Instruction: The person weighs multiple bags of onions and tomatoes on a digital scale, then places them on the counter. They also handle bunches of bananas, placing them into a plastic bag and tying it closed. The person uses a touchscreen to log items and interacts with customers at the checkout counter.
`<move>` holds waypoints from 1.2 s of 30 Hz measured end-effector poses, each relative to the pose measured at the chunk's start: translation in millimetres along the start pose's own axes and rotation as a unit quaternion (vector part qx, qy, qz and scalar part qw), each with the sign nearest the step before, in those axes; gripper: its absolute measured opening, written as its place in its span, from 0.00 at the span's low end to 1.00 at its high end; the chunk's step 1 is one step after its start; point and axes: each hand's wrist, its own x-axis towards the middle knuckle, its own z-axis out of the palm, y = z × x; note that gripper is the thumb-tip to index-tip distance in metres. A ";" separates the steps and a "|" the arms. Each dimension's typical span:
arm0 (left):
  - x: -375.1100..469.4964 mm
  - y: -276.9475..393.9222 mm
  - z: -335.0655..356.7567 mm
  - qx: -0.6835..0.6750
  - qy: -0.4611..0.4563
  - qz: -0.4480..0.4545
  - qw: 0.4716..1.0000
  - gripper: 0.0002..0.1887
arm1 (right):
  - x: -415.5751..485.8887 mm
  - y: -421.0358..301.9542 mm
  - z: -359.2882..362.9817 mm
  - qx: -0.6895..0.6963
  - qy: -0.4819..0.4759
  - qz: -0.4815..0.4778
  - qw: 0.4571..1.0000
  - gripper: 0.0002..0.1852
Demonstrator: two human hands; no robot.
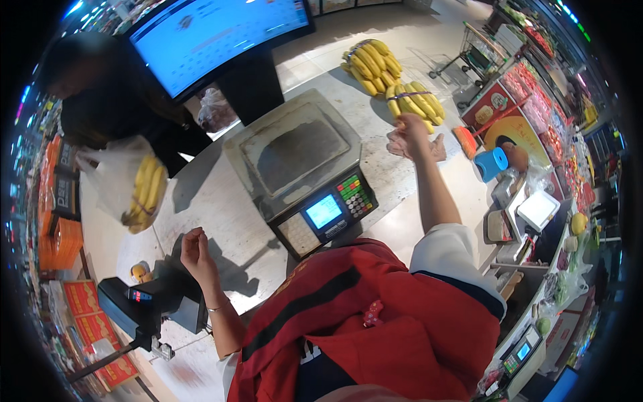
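Observation:
My left hand [197, 254] is raised over the counter [201, 211], its fingers curled together with nothing visible in them. Close to it is a clear plastic bag of bananas [145, 191]. My right hand [414, 133] reaches toward the far right of the counter, beside a banded bunch of bananas [414, 103]. Crumpled pinkish material [438, 146] shows on both sides of that hand; whether I grip it is hidden. Another banana bunch [371, 65] lies farther back. Between my hands stands a weighing scale [296, 145] with a bare platform and a lit display.
A large screen [221, 37] rises behind the scale. A person [115, 100] stands across the counter at left. A black device on a stand [145, 306] is near my left forearm. An orange brush [465, 141] and a blue container [492, 163] are at right. Beyond is a shopping cart [472, 53].

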 end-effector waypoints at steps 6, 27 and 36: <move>16.2 44.4 163.3 -0.025 -0.120 0.033 0.992 0.05 | 105.3 -67.9 -205.6 0.216 0.255 0.008 0.943 0.09; 67.3 -93.5 668.3 0.012 -0.323 -0.452 0.831 0.32 | 319.8 -36.2 -229.8 -0.248 -0.244 0.311 0.885 0.35; 60.5 -129.0 693.4 -0.234 -0.298 -0.542 0.750 0.28 | 343.0 -37.4 -214.4 -0.107 -0.423 0.490 0.754 0.40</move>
